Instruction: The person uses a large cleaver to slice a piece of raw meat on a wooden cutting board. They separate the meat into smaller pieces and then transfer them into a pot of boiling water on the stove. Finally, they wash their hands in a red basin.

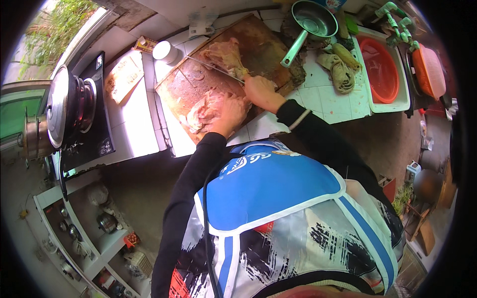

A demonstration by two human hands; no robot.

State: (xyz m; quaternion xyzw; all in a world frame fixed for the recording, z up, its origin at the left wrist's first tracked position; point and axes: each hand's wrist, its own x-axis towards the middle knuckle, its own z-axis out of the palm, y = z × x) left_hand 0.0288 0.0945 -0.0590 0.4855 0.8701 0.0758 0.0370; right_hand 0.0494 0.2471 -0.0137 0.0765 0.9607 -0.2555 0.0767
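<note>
My right hand (261, 91) is closed around the handle of a knife (216, 69), whose blade shows nearly edge-on and points to the upper left. Under my left hand (231, 113) is a pile of raw meat (203, 111), pale pink with skin; it holds the meat at its right side, with the fingertips partly hidden. Both hands are over a large wooden cutting board (268, 44), stained and wet. Beyond the blade lies a second piece of raw meat (225, 56), which looks like poultry.
Left are a white cup (164, 52), a paper packet (125, 80) and a lidded pot (61, 106) on a black cooktop (100, 123). Right are a frying pan (315, 18) with its handle toward me, a folded cloth (341, 74) and a red basin (379, 70) in a white sink (400, 97).
</note>
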